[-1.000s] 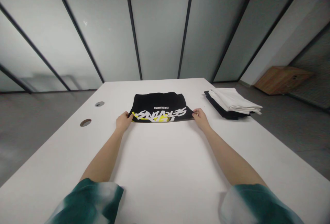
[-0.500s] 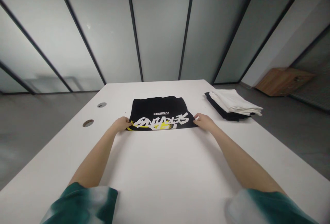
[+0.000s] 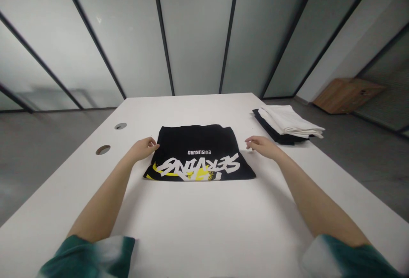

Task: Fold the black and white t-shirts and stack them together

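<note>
A folded black T-shirt [image 3: 198,152] with white and yellow lettering lies flat on the white table [image 3: 204,227]. My left hand [image 3: 142,148] rests at the shirt's left edge, its loosely curled fingertips just touching the cloth and holding nothing. My right hand [image 3: 261,146] hovers a little off the shirt's right edge, fingers loosely apart and pointing at it, also holding nothing. Both forearms reach forward from green and white sleeves.
A stack of folded clothes [image 3: 287,124], white on top of black, lies at the table's right edge. Two round cable holes [image 3: 102,149] sit in the tabletop to the left. Glass wall panels stand behind; a wooden box [image 3: 347,94] is on the floor at the right.
The shirt has slid nearer to me. Both hands have let go of its near corners and now sit further back along its side edges.
</note>
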### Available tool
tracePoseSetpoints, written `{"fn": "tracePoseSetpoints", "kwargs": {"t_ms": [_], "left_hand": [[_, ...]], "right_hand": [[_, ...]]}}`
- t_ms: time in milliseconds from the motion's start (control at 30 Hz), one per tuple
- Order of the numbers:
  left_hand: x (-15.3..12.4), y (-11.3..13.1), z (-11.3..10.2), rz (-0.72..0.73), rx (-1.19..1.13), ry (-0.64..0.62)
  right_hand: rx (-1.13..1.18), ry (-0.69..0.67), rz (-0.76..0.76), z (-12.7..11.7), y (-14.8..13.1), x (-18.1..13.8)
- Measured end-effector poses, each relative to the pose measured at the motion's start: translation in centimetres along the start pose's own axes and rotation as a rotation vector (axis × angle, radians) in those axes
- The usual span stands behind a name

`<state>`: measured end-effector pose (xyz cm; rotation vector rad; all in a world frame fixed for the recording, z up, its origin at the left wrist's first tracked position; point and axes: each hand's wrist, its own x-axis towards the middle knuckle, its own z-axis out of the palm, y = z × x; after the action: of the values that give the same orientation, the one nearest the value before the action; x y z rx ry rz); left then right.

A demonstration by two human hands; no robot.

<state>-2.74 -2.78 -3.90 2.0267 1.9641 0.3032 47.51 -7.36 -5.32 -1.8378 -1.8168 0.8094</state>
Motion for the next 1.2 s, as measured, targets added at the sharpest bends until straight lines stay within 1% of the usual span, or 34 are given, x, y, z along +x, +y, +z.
{"fn": "tracePoseSetpoints", "kwargs": {"t_ms": [100, 167, 267, 333, 400, 467, 533, 600, 667, 700, 733, 800, 867, 900, 933, 1000, 1067, 1200], "left_hand": [[1.7, 2.6, 2.5, 0.014, -0.011, 0.043], [2.2, 4.1, 4.2, 0.002, -0.007, 0.100], [2.1, 5.3, 6.3, 0.004, 0.055, 0.189], [1.8, 5.4, 7.0, 0.030, 0.119, 0.213], [1.6, 5.2, 7.3, 0.056, 0.153, 0.211], [1.5, 5.0, 7.3, 0.065, 0.153, 0.208], [1.5, 4.9, 7.3, 0.063, 0.148, 0.211], [1.6, 4.9, 7.3, 0.056, 0.142, 0.215], [1.7, 4.9, 7.3, 0.053, 0.135, 0.215], [1.7, 4.9, 7.4, 0.052, 0.132, 0.215], [1.7, 4.9, 7.4, 0.052, 0.129, 0.215], [1.8, 4.8, 7.4, 0.054, 0.124, 0.216], [1.8, 4.8, 7.4, 0.056, 0.115, 0.220], [1.8, 4.7, 7.5, 0.057, 0.110, 0.223], [1.8, 4.7, 7.5, 0.057, 0.105, 0.224], [1.8, 4.7, 7.5, 0.051, 0.100, 0.222], [1.8, 4.7, 7.4, 0.050, 0.099, 0.218], [1.8, 4.8, 7.4, 0.061, 0.098, 0.218]], "right_hand": [[-0.168, 0.131, -0.044, 2.2, -1.3, 4.0], [-0.291, 0.188, -0.026, 3.7, -2.3, 6.0], [-0.453, 0.195, 0.008, 5.3, -3.5, 7.7], [-0.534, 0.206, -0.017, 6.0, -4.1, 8.0], [-0.578, 0.242, -0.101, 6.6, -4.6, 7.9], [-0.581, 0.230, -0.253, 7.4, -5.0, 7.3], [-0.569, 0.168, -0.429, 8.2, -5.4, 6.4], [-0.555, 0.094, -0.564, 9.2, -5.7, 5.5], [-0.523, 0.057, -0.625, 9.9, -5.7, 4.9], [-0.497, 0.063, -0.630, 10.1, -5.7, 4.8], [-0.464, 0.098, -0.619, 10.3, -5.6, 4.7], [-0.389, 0.244, -0.539, 10.4, -5.3, 5.1], [-0.317, 0.389, -0.386, 10.3, -5.0, 5.7], [-0.287, 0.424, -0.296, 10.1, -4.8, 6.1], [-0.266, 0.426, -0.213, 10.0, -4.7, 6.4], [-0.249, 0.361, -0.112, 9.7, -4.5, 7.1], [-0.268, 0.276, -0.101, 9.3, -4.3, 7.6], [-0.378, 0.136, -0.147, 8.5, -4.4, 9.0]]}}
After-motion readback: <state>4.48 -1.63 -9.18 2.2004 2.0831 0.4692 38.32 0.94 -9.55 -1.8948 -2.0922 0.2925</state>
